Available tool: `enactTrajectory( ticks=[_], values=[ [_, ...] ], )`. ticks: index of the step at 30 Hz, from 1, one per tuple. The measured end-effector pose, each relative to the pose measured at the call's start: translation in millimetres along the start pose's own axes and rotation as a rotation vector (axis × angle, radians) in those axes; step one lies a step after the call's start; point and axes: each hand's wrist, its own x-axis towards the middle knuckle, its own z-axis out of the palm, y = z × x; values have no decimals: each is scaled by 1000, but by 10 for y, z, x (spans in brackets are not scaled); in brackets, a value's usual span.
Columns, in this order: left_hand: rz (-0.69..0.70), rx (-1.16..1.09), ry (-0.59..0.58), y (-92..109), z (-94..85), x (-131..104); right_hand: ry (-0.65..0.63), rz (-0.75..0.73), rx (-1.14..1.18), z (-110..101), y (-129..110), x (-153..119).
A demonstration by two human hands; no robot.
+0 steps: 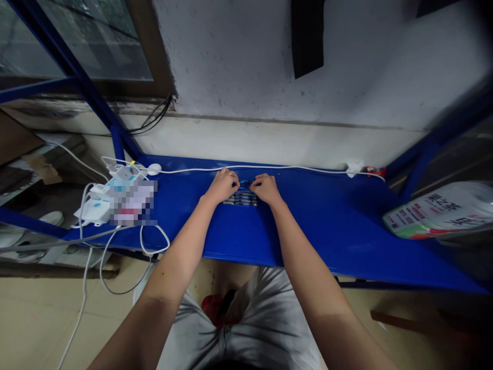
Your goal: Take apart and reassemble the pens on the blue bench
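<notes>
Several slim, dark and silvery pen-like sticks [242,198] lie side by side in a row on the blue shelf [316,221]. At the left end of the row is my left hand [223,185], with its fingers pinched together and a ring on one finger. My right hand [265,188] is at the right end, its fingertips also drawn together. A dark, bluish stick shows between the two hands, at the far side of the row, and both hands seem to hold its ends. The fingertips partly hide the ends of the row.
White power strips and plugs [102,203] with loose cables crowd the shelf's left end. A white cable [246,167] runs along the back edge. A large bottle [439,208] lies at the right, and crumpled tissue [354,168] sits at the back right beside a red packet [375,171].
</notes>
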Motion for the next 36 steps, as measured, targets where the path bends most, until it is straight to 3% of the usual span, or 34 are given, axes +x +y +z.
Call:
enactTrajectory(
  ticks=[7,23,30,36],
  values=[
    [12,93,-54,11,-63,-13,-40,27,-65,-22,-32,-3],
    [9,59,-54,34,-13,9,-31,31,-54,19,11,10],
    [-15,33,12,70,1,17,-12,72,-16,23,-28,-9],
    [-117,-185,94,42,38,31,28,60,25,11,-80,-26]
  ],
)
